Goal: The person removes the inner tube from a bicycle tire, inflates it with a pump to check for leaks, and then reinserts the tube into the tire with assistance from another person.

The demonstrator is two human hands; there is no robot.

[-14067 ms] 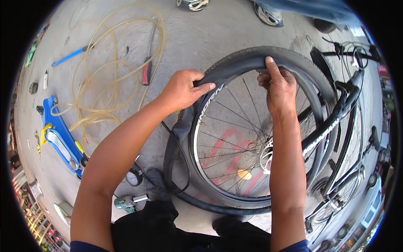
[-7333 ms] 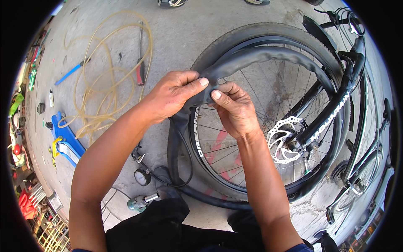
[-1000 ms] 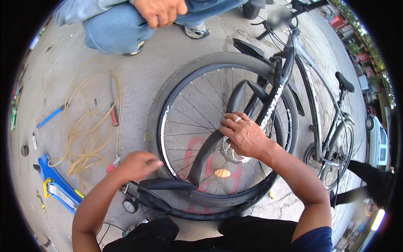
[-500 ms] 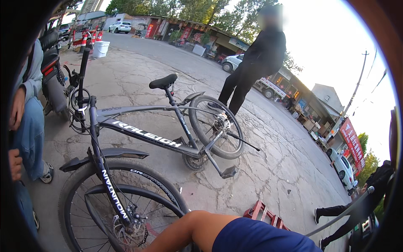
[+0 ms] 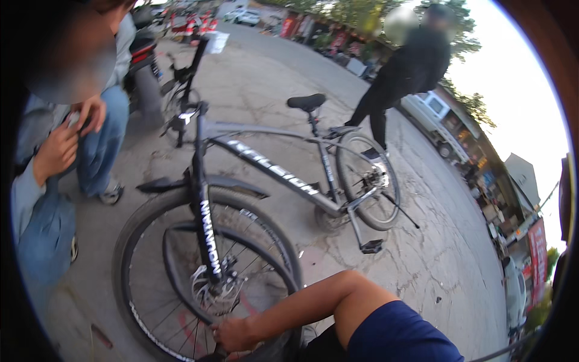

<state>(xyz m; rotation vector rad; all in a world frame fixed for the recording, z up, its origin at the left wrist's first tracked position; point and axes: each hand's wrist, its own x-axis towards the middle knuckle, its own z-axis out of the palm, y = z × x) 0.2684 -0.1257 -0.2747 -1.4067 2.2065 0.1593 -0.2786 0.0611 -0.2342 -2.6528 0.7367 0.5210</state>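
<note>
A black inner tube hangs as a loose loop at the front wheel of a grey mountain bike, beside the fork. My right hand, reaching in from the lower right, has its fingers closed round the tube low beside the wheel. The hand's underside and a dark piece below it are partly cut off by the lower edge. My left hand is out of view. The brake disc at the hub is just above my right hand.
At the left a person in blue jeans crouches, both hands together. A person in black stands behind the rear wheel. The kickstand and pedal stick out over cracked concrete. A motorbike is parked behind.
The view has swung left and down, so the bike sits further right. My right hand has come into view on the inner tube. The crouching person's hands are now raised together.
</note>
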